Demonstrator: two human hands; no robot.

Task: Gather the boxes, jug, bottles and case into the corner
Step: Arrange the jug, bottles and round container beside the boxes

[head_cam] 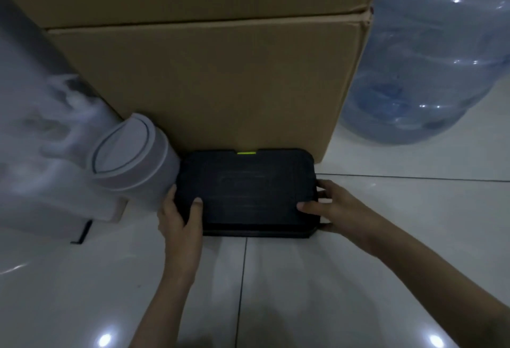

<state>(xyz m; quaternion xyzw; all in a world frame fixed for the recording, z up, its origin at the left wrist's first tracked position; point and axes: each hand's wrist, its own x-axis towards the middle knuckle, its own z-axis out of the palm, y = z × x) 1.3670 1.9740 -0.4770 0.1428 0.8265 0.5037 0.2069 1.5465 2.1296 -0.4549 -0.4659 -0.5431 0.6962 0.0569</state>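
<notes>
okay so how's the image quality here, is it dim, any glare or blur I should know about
Head view: dim overall; the black case shows little surface detail; ceiling-light glare spots on the floor tiles; the white jug at left is smeared by blur; box edges bow from the wide lens.

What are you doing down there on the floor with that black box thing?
A person is holding a flat black case with both hands, the left hand on its left end and the right hand on its right end. The case lies on the tiled floor, right up against a big cardboard box. A white jug sits to its left, and a large clear water bottle stands to the right of the box.
</notes>
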